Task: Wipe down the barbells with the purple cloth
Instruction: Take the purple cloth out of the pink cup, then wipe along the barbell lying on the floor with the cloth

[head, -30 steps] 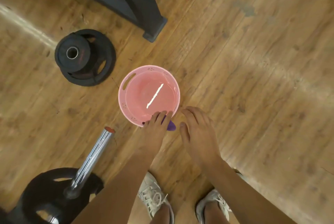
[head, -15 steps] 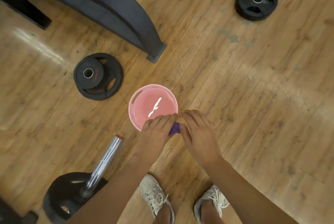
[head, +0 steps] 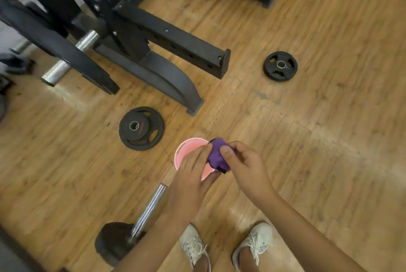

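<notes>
Your left hand (head: 189,175) and right hand (head: 248,166) both pinch the bunched purple cloth (head: 216,155) above the pink basin (head: 185,150). Wiping seems not yet begun; next, carry it to the barbell (head: 149,208).

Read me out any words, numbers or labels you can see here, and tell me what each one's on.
Nothing is legible.
Stacked weight plates: reddish lettering on the top plate, too blurred to read.
Lone weight plate, pink bucket, purple cloth: no text visible.
</notes>
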The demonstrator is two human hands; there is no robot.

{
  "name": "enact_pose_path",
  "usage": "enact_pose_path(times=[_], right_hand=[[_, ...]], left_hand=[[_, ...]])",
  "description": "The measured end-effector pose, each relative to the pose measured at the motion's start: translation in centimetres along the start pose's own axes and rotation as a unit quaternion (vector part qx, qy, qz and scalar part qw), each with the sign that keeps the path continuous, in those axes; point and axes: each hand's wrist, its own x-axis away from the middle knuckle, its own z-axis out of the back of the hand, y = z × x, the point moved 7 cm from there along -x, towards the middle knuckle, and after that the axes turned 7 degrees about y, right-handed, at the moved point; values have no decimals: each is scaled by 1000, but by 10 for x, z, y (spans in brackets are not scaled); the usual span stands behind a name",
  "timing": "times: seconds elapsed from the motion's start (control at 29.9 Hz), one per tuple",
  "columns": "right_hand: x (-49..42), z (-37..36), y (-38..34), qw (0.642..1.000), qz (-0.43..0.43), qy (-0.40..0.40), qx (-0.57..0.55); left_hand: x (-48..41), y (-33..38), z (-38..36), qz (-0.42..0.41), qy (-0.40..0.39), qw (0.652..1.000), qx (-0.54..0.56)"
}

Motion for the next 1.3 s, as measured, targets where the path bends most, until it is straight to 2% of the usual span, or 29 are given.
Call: enact_pose_path(times=[0.07, 0.13, 0.27, 0.37, 0.43, 0.54, 0.6, 0.7, 0.8, 0.87, 0.94, 0.97, 1.1, 1.3], right_hand=[[16, -2, -44, 999, -18, -10, -42], [35, -7, -86, 996, -30, -22, -81], [72, -18, -161, 989, -21, -42, -140], [88, -19, -202, 995, 35, -23, -88], [95, -25, -214, 998, 30, -27, -44], [107, -43, -223, 994, -28, -73, -75], [112, -48, -233, 994, -30, -68, -86], [112, -46, -245, 995, -24, -44, -85], [110, -43, -256, 993, -35, -36, -107], [110, -41, -265, 994, -24, -42, -96], [112, -44, -272, 993, -19, -64, -93], [115, -46, -275, 992, -21, -79, -94], [125, -54, -286, 987, -26, -117, -110], [130, -42, -298, 985, -9, -139, -104]], left_hand=[[-5, 27, 36, 73, 5, 991, 108], [-11, 52, 71, 107, 14, 976, 189], [-30, 89, 136, 152, 29, 949, 275], [-40, 111, 173, 214, 27, 897, 385], [-41, 115, 190, 259, 40, 861, 435], [-43, 123, 209, 273, 41, 858, 434], [-46, 128, 221, 257, 50, 878, 400], [-50, 125, 242, 204, 87, 943, 248], [-46, 132, 259, 97, 116, 974, 167], [-43, 150, 263, -12, 101, 988, 113], [-39, 169, 260, -137, 71, 987, 35], [-39, 175, 257, -167, 60, 984, 22], [-45, 185, 256, -183, 66, 979, 52], [-48, 193, 269, -285, 86, 955, -7]])
